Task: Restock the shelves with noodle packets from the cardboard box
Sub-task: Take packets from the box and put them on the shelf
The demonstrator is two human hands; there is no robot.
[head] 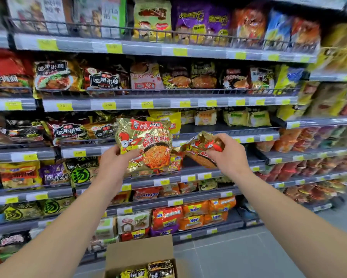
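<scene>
My left hand (116,157) grips the lower left corner of a gold noodle packet (148,143) with a red rooster and a bowl picture, held upright in front of the middle shelves. My right hand (226,153) grips a second gold packet (200,149) of the same kind from above, tilted and crumpled. Both packets are level with a dark shelf (218,129) that has a bare stretch behind them. The cardboard box (140,251) stands open on the floor at the bottom centre, with several yellow and black packets (154,270) inside.
Tall shelving full of noodle packets fills the view, with yellow price tags (79,153) along each shelf edge. Wire rails front the upper shelves. Grey floor tiles (238,253) run to the right of the box. A second shelving bay (319,157) angles off on the right.
</scene>
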